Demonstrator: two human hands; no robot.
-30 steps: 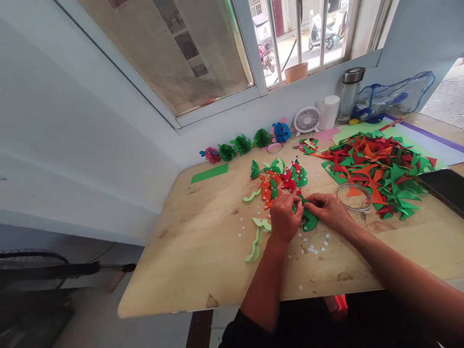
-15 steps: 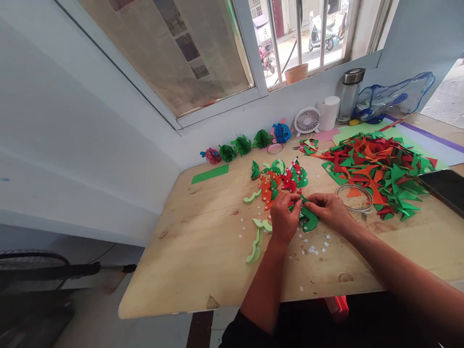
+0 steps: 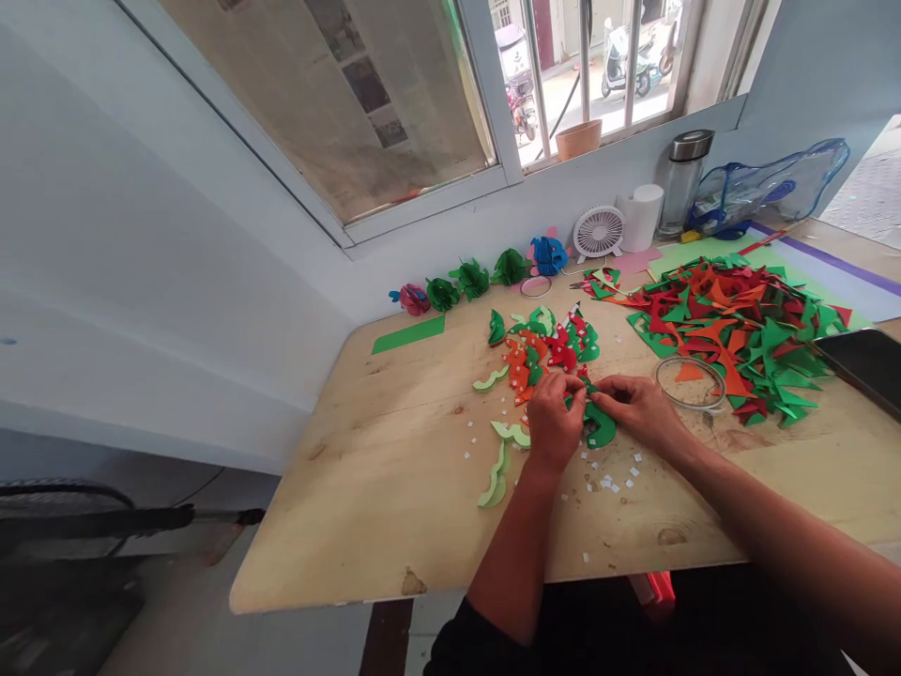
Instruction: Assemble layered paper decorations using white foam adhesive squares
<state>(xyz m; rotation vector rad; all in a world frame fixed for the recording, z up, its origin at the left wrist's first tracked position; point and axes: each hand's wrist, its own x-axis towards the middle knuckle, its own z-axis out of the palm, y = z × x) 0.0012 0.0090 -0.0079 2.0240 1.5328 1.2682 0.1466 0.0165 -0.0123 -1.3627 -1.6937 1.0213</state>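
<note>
Sitting on or just above bench point(image 3: 366, 488), green paper piece point(image 3: 601, 431) is pinched near its far end by left hand point(image 3: 555, 424) and right hand point(image 3: 637, 408); probably light, bendy, easily creased, best held by edges.

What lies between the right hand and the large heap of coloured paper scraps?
The head view shows a thin ring between the right hand and the heap, with an orange scrap inside it.
</note>
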